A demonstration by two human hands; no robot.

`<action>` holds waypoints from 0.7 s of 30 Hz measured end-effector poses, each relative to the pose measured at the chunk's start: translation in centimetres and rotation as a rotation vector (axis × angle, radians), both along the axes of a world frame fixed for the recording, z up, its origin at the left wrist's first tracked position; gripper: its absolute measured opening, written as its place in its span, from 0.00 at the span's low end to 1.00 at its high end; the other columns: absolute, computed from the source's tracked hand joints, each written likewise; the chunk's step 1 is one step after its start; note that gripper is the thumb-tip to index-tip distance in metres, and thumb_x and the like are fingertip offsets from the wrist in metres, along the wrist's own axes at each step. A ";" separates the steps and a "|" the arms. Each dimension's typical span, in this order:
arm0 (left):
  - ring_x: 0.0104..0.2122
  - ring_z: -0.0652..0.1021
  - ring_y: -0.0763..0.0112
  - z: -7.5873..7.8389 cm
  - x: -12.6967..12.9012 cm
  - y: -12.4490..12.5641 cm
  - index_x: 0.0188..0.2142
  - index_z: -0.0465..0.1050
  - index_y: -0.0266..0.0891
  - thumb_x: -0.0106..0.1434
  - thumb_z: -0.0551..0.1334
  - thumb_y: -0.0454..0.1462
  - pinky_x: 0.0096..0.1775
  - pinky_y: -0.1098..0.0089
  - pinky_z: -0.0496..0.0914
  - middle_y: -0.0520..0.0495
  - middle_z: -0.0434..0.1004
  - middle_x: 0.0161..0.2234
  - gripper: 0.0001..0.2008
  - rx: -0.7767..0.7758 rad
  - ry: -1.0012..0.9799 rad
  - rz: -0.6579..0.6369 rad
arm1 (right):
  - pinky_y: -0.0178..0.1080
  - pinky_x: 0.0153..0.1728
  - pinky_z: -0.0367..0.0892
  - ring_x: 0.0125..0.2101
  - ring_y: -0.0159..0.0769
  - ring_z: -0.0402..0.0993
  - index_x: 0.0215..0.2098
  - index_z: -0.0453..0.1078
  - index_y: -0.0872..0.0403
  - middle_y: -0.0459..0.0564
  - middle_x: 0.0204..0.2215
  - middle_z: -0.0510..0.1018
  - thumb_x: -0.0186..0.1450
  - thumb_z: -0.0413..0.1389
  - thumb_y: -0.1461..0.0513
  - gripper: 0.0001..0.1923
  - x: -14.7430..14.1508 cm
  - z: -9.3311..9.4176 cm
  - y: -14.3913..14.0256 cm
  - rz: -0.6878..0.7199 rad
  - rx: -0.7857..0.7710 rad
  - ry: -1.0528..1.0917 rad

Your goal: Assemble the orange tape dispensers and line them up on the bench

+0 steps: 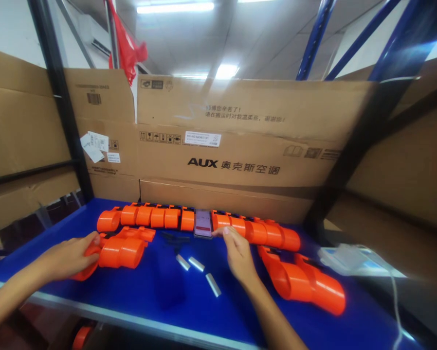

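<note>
My left hand (72,255) is closed around an orange plastic ring (86,268) at the left end of the table. Beside it, touching or nearly so, lie more orange rings (121,253) with flat tabs. My right hand (236,253) is by the lower right edge of a phone (203,224), a finger stretched toward it and nothing visible in the grasp. The phone stands with its lit screen facing me, between two rows of orange rings (158,217). In front of the phone lie several silver metal pieces (195,264) and some dark small parts (174,238).
Two larger-looking orange rings (308,287) lie at the right. Behind them is a pale blue-and-white package (360,260) with a white cable (395,296). Cardboard panels (236,146) wall the back of the blue table (141,296). Dark metal posts (350,160) rise at both sides.
</note>
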State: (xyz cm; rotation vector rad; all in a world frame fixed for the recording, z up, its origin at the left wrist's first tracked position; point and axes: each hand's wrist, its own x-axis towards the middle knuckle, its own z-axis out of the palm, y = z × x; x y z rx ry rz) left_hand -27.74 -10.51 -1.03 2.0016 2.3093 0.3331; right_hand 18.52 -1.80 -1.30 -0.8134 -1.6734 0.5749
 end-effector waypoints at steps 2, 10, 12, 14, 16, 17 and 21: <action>0.34 0.80 0.50 0.0 0.7 0.3 0.55 0.69 0.46 0.60 0.55 0.49 0.34 0.63 0.65 0.43 0.80 0.34 0.25 -0.049 0.017 -0.064 | 0.44 0.44 0.69 0.38 0.43 0.76 0.39 0.78 0.53 0.53 0.36 0.80 0.72 0.46 0.49 0.23 0.0 0.0 0.0 -0.002 0.001 0.001; 0.40 0.80 0.44 0.3 3.3 1.5 0.65 0.59 0.44 0.60 0.54 0.54 0.41 0.57 0.68 0.38 0.81 0.40 0.36 -0.081 0.039 -0.126 | 0.44 0.42 0.69 0.37 0.43 0.75 0.39 0.78 0.53 0.53 0.35 0.80 0.72 0.46 0.49 0.23 0.0 0.1 -0.1 -0.015 0.018 -0.006; 0.43 0.80 0.44 0.5 3.2 1.5 0.66 0.57 0.44 0.60 0.54 0.54 0.44 0.56 0.68 0.38 0.80 0.44 0.37 -0.076 0.039 -0.129 | 0.44 0.42 0.69 0.37 0.43 0.75 0.39 0.78 0.53 0.53 0.33 0.80 0.72 0.45 0.49 0.23 0.0 0.2 -0.2 -0.014 0.024 -0.005; 0.49 0.77 0.45 0.8 3.2 1.3 0.67 0.55 0.44 0.61 0.56 0.52 0.49 0.55 0.67 0.37 0.76 0.51 0.37 -0.030 0.007 -0.183 | 0.44 0.42 0.69 0.37 0.43 0.75 0.38 0.78 0.53 0.52 0.33 0.80 0.72 0.45 0.50 0.23 0.0 0.3 -0.2 -0.015 0.032 -0.008; 0.58 0.70 0.45 1.3 3.7 1.1 0.68 0.52 0.44 0.60 0.59 0.48 0.56 0.53 0.63 0.38 0.68 0.61 0.38 0.055 -0.031 -0.304 | 0.44 0.42 0.68 0.37 0.43 0.75 0.36 0.78 0.53 0.52 0.32 0.79 0.72 0.45 0.50 0.23 0.0 0.4 -0.4 -0.018 0.039 -0.018; 0.61 0.66 0.45 1.5 4.3 1.0 0.68 0.52 0.45 0.59 0.60 0.46 0.59 0.52 0.60 0.40 0.62 0.64 0.39 0.099 -0.039 -0.376 | 0.43 0.42 0.68 0.36 0.43 0.75 0.36 0.78 0.52 0.52 0.32 0.79 0.72 0.45 0.50 0.23 0.0 0.4 -0.4 -0.019 0.042 -0.027; 0.65 0.59 0.46 1.8 8.2 1.4 0.69 0.50 0.52 0.58 0.63 0.43 0.62 0.49 0.54 0.46 0.55 0.68 0.41 0.145 -0.014 -0.636 | 0.43 0.42 0.67 0.36 0.41 0.74 0.37 0.78 0.51 0.51 0.32 0.79 0.73 0.45 0.51 0.22 -0.2 0.5 -0.7 -0.011 0.055 -0.091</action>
